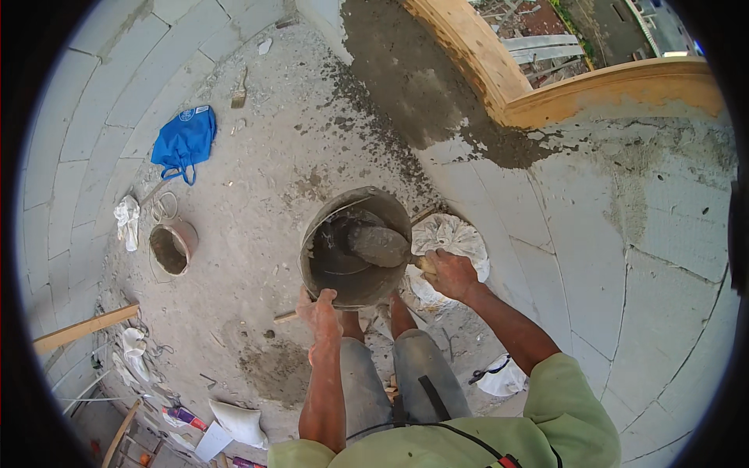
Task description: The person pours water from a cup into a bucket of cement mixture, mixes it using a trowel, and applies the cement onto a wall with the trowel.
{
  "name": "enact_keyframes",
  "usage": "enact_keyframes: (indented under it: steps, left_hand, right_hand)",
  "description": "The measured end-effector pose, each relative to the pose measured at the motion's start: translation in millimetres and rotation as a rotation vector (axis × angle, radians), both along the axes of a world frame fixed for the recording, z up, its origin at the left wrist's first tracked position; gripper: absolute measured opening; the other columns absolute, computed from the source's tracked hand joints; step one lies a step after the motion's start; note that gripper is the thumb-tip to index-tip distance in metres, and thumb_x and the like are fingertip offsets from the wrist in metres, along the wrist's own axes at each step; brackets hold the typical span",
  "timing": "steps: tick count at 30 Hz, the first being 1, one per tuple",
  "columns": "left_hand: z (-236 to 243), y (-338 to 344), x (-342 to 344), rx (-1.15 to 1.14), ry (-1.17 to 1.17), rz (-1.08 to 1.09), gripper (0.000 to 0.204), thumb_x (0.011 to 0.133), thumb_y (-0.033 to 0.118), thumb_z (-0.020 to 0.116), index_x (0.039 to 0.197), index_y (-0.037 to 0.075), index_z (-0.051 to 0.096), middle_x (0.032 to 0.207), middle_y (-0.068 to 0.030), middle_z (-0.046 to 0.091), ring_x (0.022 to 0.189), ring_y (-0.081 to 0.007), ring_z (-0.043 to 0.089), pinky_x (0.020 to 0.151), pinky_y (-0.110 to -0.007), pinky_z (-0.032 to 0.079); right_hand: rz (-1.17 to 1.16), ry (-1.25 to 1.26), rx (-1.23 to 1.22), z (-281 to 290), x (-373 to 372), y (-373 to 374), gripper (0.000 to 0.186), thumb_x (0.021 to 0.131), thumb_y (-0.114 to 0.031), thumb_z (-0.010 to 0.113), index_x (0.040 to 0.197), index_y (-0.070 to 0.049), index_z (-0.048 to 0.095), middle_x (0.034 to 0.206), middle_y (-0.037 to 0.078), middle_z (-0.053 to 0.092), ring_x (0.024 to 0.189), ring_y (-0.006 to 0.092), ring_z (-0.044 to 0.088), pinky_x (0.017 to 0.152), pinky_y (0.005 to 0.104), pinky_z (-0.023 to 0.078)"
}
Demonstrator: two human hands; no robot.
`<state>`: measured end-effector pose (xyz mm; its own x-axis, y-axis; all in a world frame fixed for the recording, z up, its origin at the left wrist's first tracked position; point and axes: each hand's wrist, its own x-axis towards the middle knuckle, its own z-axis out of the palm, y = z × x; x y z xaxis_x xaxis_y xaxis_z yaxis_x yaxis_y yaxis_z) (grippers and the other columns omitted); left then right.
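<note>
A grey, mortar-smeared bucket (320, 265) is raised in front of my legs, with wet grey mortar inside. My left hand (320, 312) grips its near rim at the lower left. My right hand (446, 273) is closed on the short handle of a trowel (374, 243), whose mortar-coated blade lies inside the bucket's mouth. Just right of the bucket, partly behind it and my right hand, sits a white sack (445, 234).
A smaller bucket (186, 238), blue bag (183, 140) and brush (239, 90) lie on the dusty floor. Block walls (640, 312) curve round both sides. A wooden-framed window opening (538, 105) with mortar along its sill is at upper right. Planks (86, 327) and sacks (238, 425) lie at left.
</note>
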<state>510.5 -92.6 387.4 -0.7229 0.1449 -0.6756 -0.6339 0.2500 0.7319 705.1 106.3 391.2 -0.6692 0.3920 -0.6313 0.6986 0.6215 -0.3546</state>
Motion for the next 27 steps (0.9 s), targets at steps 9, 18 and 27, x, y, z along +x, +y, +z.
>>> enact_keyframes:
  steps: [9,18,27]
  left_hand:
    - [-38,-6,-19,0.050,0.044,0.075,0.027,0.065,-0.009,0.055,0.091,-0.003,0.059,0.086,-0.0062,0.061,0.074,-0.0160,0.056,0.073,-0.027,0.046]
    - [-55,-25,-27,-0.028,0.080,0.098,0.032,0.064,-0.010,0.054,0.095,-0.004,0.059,0.087,-0.0059,0.061,0.078,-0.0157,0.055,0.075,-0.026,0.044]
    - [-47,-23,-3,-0.054,-0.014,0.099,0.035,0.064,-0.007,0.055,0.098,-0.003,0.060,0.091,-0.0062,0.062,0.081,-0.0169,0.056,0.079,-0.028,0.045]
  right_hand:
    - [-0.094,0.146,-0.234,-9,17,18,0.038,0.078,-0.034,0.073,0.100,-0.008,0.056,0.088,0.014,0.064,0.081,0.0319,0.065,0.070,0.0455,0.051]
    - [-0.818,0.214,-0.035,99,41,93,0.041,0.086,-0.036,0.071,0.090,0.000,0.051,0.069,0.005,0.055,0.053,0.0113,0.053,0.048,0.0277,0.046]
    - [-0.556,-0.063,0.189,141,66,43,0.045,0.081,-0.034,0.077,0.097,-0.001,0.051,0.071,0.015,0.062,0.061,0.0305,0.062,0.057,0.0384,0.050]
